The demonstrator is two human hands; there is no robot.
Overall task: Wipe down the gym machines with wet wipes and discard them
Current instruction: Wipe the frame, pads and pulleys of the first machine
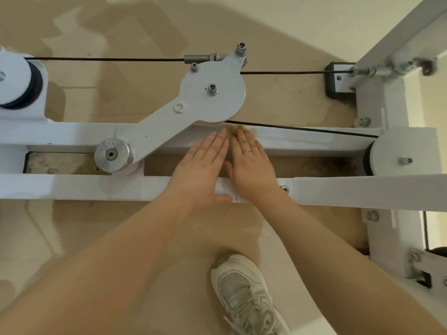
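Wet wipe (233, 129), dirty brown at the exposed edge, lies on the far white frame bar (302, 139) under the fingertips, just below the pulley plate (212, 93). Left hand (200, 170) and right hand (251, 165) both flat, fingers straight, pressing down side by side. Best to push evenly along the bar, stay off the cable (302, 128), refold to a clean face.

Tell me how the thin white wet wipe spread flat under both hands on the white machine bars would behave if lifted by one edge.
The thin white wet wipe would probably droop limply; it lies flat against the white metal bar. It looks light, likely clinging if damp. The left hand and right hand press it with straight fingers; dirt at its far edge may smear.
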